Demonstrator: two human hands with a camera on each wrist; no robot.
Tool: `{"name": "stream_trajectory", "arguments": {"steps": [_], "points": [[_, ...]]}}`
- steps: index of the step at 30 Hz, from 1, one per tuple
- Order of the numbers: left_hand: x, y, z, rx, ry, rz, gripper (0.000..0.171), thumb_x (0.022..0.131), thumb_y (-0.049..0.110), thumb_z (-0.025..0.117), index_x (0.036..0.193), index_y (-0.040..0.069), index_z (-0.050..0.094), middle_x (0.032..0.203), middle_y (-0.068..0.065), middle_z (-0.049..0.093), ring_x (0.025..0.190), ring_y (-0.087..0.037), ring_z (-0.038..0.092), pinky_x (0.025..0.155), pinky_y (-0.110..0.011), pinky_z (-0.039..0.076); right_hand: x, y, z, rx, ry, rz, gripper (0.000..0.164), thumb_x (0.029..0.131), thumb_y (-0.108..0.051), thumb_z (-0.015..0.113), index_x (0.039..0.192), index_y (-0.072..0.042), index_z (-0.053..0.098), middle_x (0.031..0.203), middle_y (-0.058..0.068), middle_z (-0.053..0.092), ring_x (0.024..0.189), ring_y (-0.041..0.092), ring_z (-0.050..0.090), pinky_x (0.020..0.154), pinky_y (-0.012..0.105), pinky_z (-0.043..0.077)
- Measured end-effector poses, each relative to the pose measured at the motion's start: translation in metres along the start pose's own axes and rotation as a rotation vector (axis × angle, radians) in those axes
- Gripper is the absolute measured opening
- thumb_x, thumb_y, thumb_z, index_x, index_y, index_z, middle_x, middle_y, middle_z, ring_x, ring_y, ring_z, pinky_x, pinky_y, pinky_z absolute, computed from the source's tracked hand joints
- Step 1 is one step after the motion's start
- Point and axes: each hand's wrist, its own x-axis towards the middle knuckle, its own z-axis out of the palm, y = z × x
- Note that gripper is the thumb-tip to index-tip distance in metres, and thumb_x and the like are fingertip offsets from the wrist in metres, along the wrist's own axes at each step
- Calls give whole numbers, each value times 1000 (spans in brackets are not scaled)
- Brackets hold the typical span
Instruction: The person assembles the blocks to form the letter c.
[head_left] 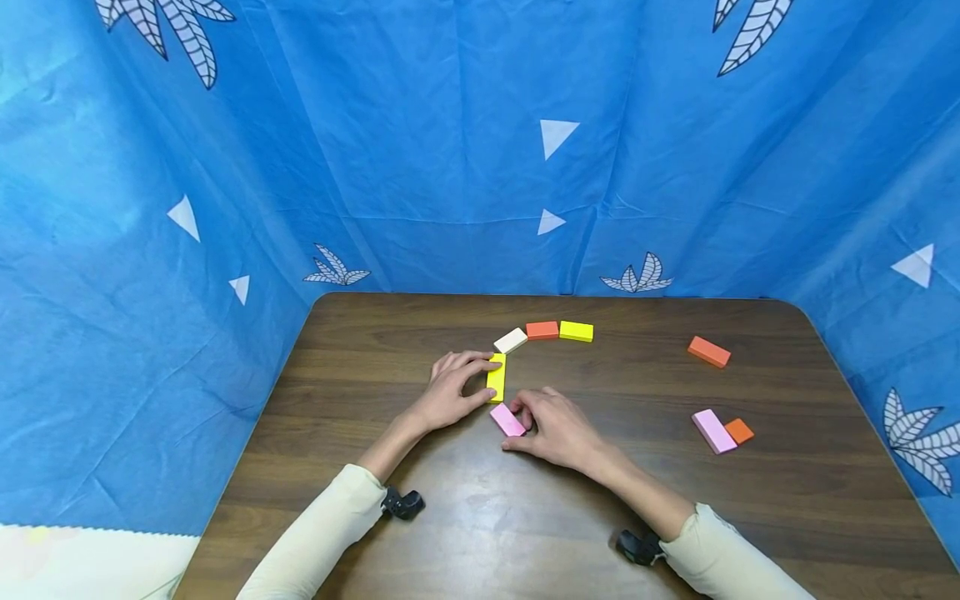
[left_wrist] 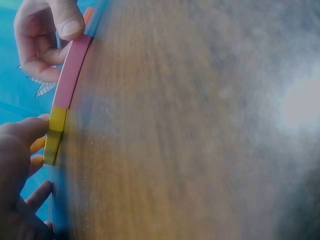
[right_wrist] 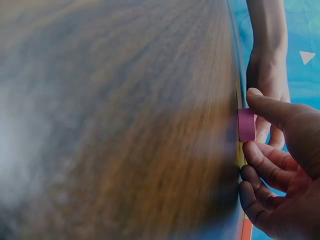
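Note:
Near the table's middle, my left hand [head_left: 447,393] holds a yellow block [head_left: 497,377], thumb at its near end and fingers toward its far end. My right hand [head_left: 557,429] pinches a pink block [head_left: 508,419] between thumb and index finger. This pink block lies slanted, its far corner right by the yellow block's near end. In the left wrist view the pink block [left_wrist: 73,75] and yellow block [left_wrist: 56,130] line up end to end. The right wrist view shows thumb and index finger on opposite sides of the pink block [right_wrist: 246,125].
Beyond the yellow block, a cream block [head_left: 511,340], a red-orange block [head_left: 542,331] and another yellow block [head_left: 577,332] continue a curved row. On the right of the wooden table [head_left: 337,333] lie an orange-red block [head_left: 709,352], another pink block [head_left: 713,431] and an orange block [head_left: 739,431].

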Motion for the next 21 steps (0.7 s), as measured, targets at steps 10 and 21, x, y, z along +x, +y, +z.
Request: {"name": "stream_trajectory", "arguments": {"steps": [10, 21], "points": [[0, 1, 0, -3, 3, -2, 47, 101, 35, 75, 146, 22, 67, 158, -2, 58, 151, -30, 49, 128, -74, 19, 2, -3, 0, 21, 1, 11, 49, 76, -49, 97, 107, -22, 71, 77, -10, 61, 79, 7, 48, 68, 23, 39], [1, 0, 0, 4, -14, -10, 47, 102, 36, 74, 147, 23, 66, 159, -2, 57, 152, -29, 48, 129, -72, 18, -2, 1, -2, 56, 11, 7, 49, 77, -50, 96, 108, -21, 71, 79, -9, 62, 80, 7, 49, 70, 23, 40]]}}
